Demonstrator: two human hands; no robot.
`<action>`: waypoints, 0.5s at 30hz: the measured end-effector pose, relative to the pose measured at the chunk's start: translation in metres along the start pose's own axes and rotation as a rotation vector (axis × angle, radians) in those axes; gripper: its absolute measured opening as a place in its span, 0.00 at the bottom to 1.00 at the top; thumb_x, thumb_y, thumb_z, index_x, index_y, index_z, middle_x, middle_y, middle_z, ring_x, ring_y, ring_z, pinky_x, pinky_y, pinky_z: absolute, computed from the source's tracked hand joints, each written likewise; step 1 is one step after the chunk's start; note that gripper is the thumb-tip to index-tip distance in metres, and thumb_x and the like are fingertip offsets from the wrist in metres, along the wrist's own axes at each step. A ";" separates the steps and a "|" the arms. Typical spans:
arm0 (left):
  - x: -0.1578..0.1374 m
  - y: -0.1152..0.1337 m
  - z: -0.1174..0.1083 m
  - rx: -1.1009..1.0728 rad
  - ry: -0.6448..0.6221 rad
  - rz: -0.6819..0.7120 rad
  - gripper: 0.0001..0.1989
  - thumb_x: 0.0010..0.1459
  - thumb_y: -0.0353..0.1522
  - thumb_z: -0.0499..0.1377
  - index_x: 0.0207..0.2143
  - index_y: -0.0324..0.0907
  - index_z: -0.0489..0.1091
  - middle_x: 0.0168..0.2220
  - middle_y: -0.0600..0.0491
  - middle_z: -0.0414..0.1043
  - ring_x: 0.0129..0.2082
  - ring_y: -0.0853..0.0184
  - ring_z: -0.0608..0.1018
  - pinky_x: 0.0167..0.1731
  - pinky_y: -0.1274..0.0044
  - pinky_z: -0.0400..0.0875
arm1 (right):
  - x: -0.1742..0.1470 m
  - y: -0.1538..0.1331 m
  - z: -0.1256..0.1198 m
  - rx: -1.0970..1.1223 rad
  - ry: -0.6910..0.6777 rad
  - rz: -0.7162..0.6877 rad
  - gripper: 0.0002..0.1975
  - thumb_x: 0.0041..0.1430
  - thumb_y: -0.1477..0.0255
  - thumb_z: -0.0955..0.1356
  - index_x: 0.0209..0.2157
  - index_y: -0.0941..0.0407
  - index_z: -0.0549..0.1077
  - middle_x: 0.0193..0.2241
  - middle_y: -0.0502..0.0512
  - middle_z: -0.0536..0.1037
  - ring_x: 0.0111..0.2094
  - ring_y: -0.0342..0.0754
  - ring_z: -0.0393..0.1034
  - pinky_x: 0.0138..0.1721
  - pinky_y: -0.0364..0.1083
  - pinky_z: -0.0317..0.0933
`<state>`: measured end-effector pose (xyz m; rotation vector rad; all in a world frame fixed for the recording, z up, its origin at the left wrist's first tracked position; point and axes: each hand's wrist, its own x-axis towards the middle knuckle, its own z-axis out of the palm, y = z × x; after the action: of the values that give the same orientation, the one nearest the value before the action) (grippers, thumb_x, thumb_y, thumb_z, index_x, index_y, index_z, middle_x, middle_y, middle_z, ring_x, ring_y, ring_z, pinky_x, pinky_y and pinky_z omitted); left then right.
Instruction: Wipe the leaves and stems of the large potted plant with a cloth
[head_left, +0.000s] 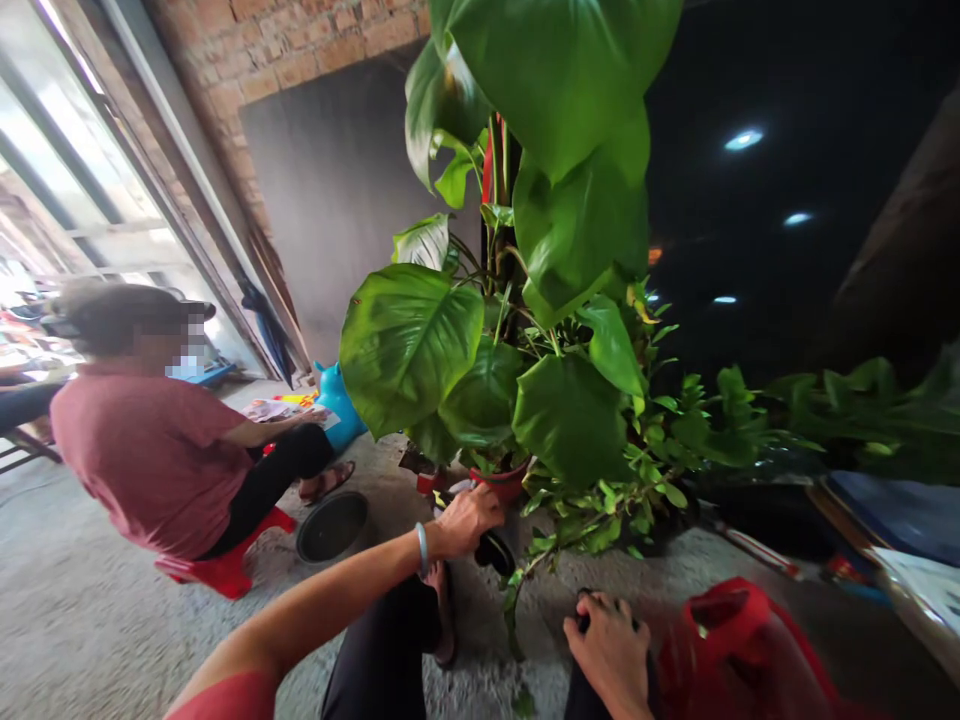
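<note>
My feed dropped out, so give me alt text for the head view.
The left hand reaches to the rim of a red pot holding a big-leafed plant; the right hand rests near a red container. A seated person is at left.

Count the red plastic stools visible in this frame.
2. One red stool is under the seated person at left on the concrete floor; another red stool stands at lower right beside the wearer's right hand. Foliage may hide others.

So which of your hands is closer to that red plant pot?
Left. The left hand reaches just below the red pot, almost at its rim; the right hand rests lower, on the knee, well apart from it.
</note>
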<state>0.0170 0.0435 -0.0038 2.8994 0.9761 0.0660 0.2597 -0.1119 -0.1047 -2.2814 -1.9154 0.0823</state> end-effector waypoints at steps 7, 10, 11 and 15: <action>0.048 -0.031 -0.057 0.005 0.369 -0.360 0.24 0.52 0.25 0.56 0.53 0.43 0.71 0.49 0.43 0.71 0.50 0.55 0.70 0.49 0.67 0.64 | 0.002 -0.009 -0.004 0.004 -0.025 -0.016 0.09 0.58 0.69 0.64 0.34 0.52 0.77 0.40 0.60 0.79 0.47 0.61 0.69 0.45 0.60 0.59; 0.041 -0.031 -0.021 0.002 0.162 -0.383 0.23 0.48 0.22 0.57 0.47 0.43 0.75 0.47 0.44 0.72 0.50 0.54 0.70 0.46 0.69 0.66 | 0.001 -0.007 0.000 -0.007 -0.027 -0.019 0.10 0.58 0.68 0.65 0.35 0.52 0.78 0.40 0.60 0.79 0.46 0.61 0.70 0.45 0.60 0.59; 0.031 -0.027 -0.006 -0.010 0.065 -0.307 0.22 0.47 0.22 0.58 0.45 0.44 0.76 0.46 0.45 0.73 0.50 0.55 0.70 0.45 0.70 0.66 | 0.001 -0.004 0.001 -0.012 -0.026 -0.019 0.10 0.58 0.68 0.65 0.35 0.52 0.78 0.40 0.60 0.79 0.46 0.61 0.70 0.45 0.59 0.59; -0.007 -0.014 0.020 -0.081 0.007 -0.041 0.15 0.49 0.24 0.59 0.40 0.45 0.76 0.41 0.47 0.74 0.47 0.57 0.70 0.45 0.70 0.65 | 0.000 0.005 0.005 -0.033 -0.017 -0.019 0.11 0.59 0.69 0.63 0.35 0.52 0.78 0.39 0.61 0.79 0.46 0.61 0.70 0.43 0.59 0.59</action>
<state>0.0042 0.0486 -0.0254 2.8068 1.0098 0.1099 0.2636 -0.1123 -0.1103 -2.2899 -1.9614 0.0686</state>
